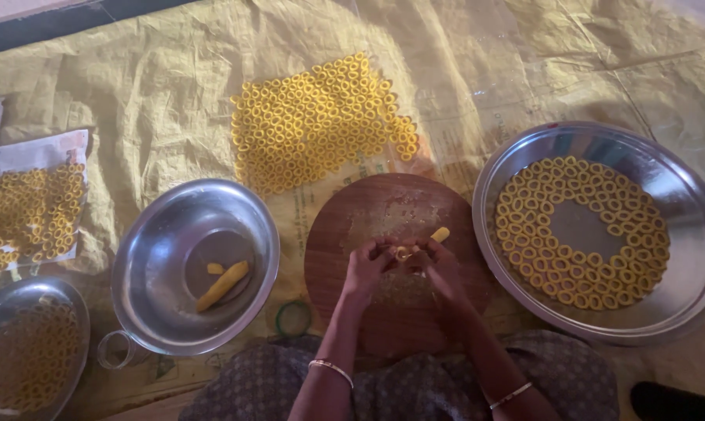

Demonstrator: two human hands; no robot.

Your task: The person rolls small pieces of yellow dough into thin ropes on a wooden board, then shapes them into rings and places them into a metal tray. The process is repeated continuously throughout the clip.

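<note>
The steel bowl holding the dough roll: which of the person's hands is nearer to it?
Left. The left hand is beside the steel bowl; the right hand lies farther, across the wooden board.

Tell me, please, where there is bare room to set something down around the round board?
Bare sheet lies left of the spread rings. The big tray's centre is bare, and the bowl holds only two dough pieces. The board is crowded under both hands.

We find a home food-making area set up on the floor, not a fitted kitchen. A yellow woven sheet (157, 101) covers the ground across the frame. At centre lies a round wooden board (383, 210). Steel bowls and a wide steel tray (683, 195) sit left and right. Rows of yellow dough rings (321, 121) dry on the sheet above and on newspaper (37, 152) at left.
</note>
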